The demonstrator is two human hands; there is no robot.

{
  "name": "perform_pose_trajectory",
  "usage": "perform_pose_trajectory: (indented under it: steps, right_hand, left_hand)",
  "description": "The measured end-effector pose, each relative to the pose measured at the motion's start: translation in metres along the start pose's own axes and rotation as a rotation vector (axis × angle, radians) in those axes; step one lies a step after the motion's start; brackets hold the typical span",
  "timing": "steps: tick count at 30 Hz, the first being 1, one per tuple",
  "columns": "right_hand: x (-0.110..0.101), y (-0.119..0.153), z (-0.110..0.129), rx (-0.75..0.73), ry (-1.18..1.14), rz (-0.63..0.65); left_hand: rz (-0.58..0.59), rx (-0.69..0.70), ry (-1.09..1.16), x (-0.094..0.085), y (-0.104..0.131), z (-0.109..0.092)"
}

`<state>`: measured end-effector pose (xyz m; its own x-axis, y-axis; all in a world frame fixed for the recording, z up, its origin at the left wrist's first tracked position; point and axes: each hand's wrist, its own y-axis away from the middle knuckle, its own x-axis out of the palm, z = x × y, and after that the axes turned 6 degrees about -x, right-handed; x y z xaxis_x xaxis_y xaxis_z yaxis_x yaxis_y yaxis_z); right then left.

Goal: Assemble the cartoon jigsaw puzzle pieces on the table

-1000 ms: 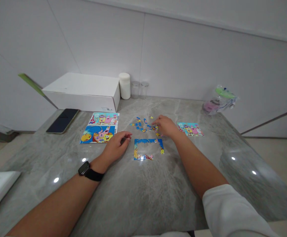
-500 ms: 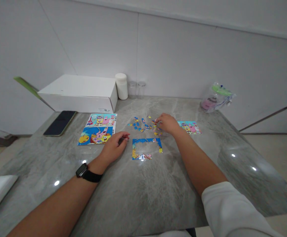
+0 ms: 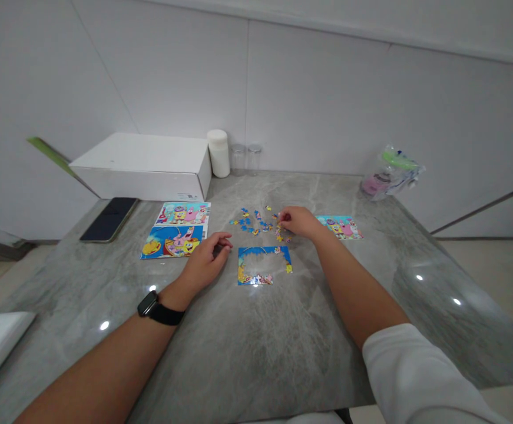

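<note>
My right hand [image 3: 299, 222] is over the right side of a scatter of loose jigsaw puzzle pieces [image 3: 257, 225], fingertips pinched together low among them. Whatever those fingers hold is hidden. Just in front lies a partly joined puzzle frame [image 3: 244, 252], blue along the top and yellow at the lower left, with bare tabletop inside it. My left hand [image 3: 207, 259] rests on the table left of the frame, its fingers loosely bent and apart, holding nothing. Beside it lies a cartoon picture sheet [image 3: 172, 240] with two printed scenes.
A smaller cartoon picture card [image 3: 347, 228] lies behind my right wrist. Along the back stand a white box [image 3: 141, 165], a white bottle [image 3: 218, 154] and two clear jars [image 3: 246, 160]. A phone [image 3: 109, 219] is at left, a bagged pink container [image 3: 384, 176] at right.
My right hand's fingers have drawn in from a looser reach to a pinch at the pieces. My left hand stays in place; the view has shifted slightly.
</note>
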<state>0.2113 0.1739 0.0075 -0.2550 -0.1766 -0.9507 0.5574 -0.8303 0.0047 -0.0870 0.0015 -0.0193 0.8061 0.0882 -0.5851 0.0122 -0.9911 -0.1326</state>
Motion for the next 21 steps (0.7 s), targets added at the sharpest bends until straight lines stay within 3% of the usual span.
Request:
perform_pose_trajectory:
  steps: [3,9,16,21]
  right_hand:
    - [-0.007,-0.001,-0.008,0.089,-0.125,-0.052]
    - [-0.005,-0.002,-0.015,0.256,-0.119,-0.111]
    - [0.012,-0.008,-0.019,0.227,-0.038,-0.177]
    - [0.008,-0.008,-0.024,0.203,0.020,-0.193]
  left_hand:
    - [-0.003,0.004,0.007,0.001,0.000,0.001]
    - [-0.001,0.001,0.005,0.002,-0.001,0.004]
    - [0.007,-0.009,0.007,0.000,-0.001,0.003]
    - [0.008,-0.006,-0.002,0.000,-0.002,0.003]
